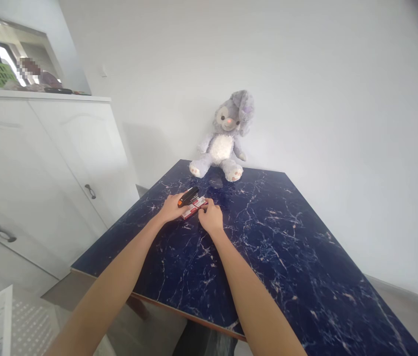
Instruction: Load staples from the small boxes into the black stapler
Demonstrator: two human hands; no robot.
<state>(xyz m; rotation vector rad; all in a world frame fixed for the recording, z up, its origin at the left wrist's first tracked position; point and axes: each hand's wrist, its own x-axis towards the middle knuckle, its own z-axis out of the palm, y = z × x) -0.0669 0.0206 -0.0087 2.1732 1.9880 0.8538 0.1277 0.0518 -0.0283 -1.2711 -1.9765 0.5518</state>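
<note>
Left hand [172, 207] clenched on stapler [188, 196], right hand [211, 217] pinching staple box [194, 207] flat on worktop [286, 247], apparently to steady both.

The tabletop [286, 257] has lots of open room on the right and in front. A plush bunny [224, 138] sits at the far edge. A white cupboard [46, 163] stands close on the left.

- The head view looks forward and down from above the near edge of the dark marble table [305, 277].
- It faces twelve o'clock, toward the wall [305, 74]; both forearms reach away from it.
</note>
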